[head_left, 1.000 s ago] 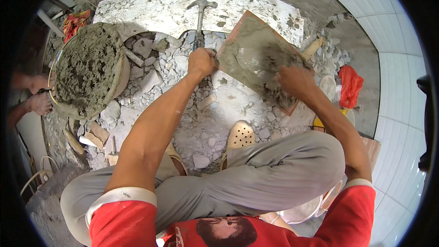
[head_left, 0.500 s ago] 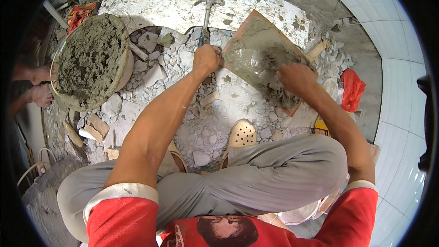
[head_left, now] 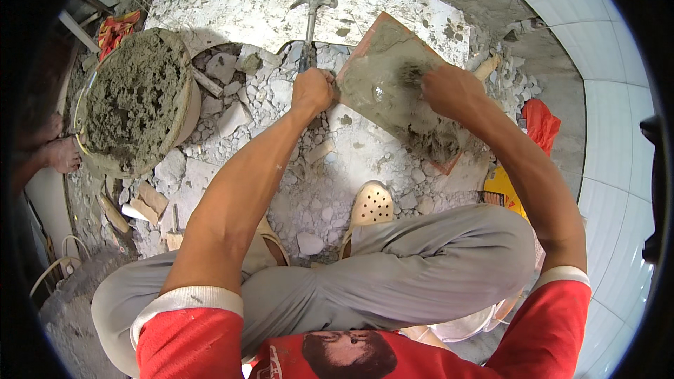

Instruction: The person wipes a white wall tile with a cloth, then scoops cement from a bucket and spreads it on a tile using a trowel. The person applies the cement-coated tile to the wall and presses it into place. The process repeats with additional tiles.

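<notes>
A square tile with reddish edges lies tilted cornerwise ahead of me, its top coated in wet grey mortar. My left hand is closed at its left corner, gripping the edge. Over the tile's right side, my right hand is closed on a tool that I cannot make out. A blurred dark patch shows beside its fingers. Rougher mortar clings near the tile's lower right corner. Just beyond my left hand lies a claw hammer with a dark grip.
At left stands a bucket heaped with mortar; another person's bare foot is beside it. Rubble covers the ground before a stained white board. A red bag lies by the tiled wall at right.
My right hand has moved a little away from me across the tile, and the mortar beneath it looks differently spread. The left hand keeps its hold at the corner.
</notes>
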{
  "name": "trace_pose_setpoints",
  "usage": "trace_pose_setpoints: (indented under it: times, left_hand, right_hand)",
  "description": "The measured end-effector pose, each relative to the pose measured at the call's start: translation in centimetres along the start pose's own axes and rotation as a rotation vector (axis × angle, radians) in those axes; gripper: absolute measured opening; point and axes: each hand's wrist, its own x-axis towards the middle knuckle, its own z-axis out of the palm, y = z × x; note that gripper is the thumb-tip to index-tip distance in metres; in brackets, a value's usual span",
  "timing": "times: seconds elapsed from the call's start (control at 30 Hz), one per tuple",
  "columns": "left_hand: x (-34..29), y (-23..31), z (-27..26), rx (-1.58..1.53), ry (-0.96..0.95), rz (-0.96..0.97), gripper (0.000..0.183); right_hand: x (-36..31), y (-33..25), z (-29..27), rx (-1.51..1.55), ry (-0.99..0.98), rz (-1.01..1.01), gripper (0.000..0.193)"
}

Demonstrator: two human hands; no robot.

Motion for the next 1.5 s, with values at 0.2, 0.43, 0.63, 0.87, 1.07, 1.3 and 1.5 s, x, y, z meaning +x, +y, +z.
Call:
trace_pose_setpoints:
  times: [0.2, 0.43, 0.63, 0.87, 1.07, 1.3, 1.5]
  left_hand:
    - [-0.2, 0.6, -0.4, -0.034, -0.013, -0.056, 0.022]
    - [-0.2, 1.1, -0.6, -0.029, -0.039, -0.070, 0.023]
    - [-0.7, 1.3, -0.6, -0.020, -0.013, -0.077, 0.024]
    - [-0.5, 1.2, -0.3, 0.029, -0.010, -0.036, 0.022]
    - [-0.5, 1.1, -0.2, 0.042, 0.016, -0.009, 0.021]
    - [-0.8, 1.6, -0.5, 0.069, -0.004, -0.023, 0.023]
    - [-0.8, 1.7, -0.7, 0.054, -0.034, -0.025, 0.025]
  right_hand:
    - [-2.0, 3.8, 2.4, 0.090, 0.065, -0.060, 0.033]
    - [-7.2, 1.3, 5.8, 0.166, 0.042, 0.002, 0.026]
    - [-4.9, 2.3, 8.7, 0.069, 0.131, 0.160, 0.013]
    - [-3.5, 5.5, 10.6, 0.112, 0.189, 0.231, 0.017]
    - [-5.0, 5.2, 10.3, 0.500, -0.018, 0.124, 0.036]
    - [-8.1, 3.0, 9.7, 0.411, 0.234, 0.071, 0.037]
    - [-3.2, 2.9, 10.2, 0.269, 0.326, 0.109, 0.032]
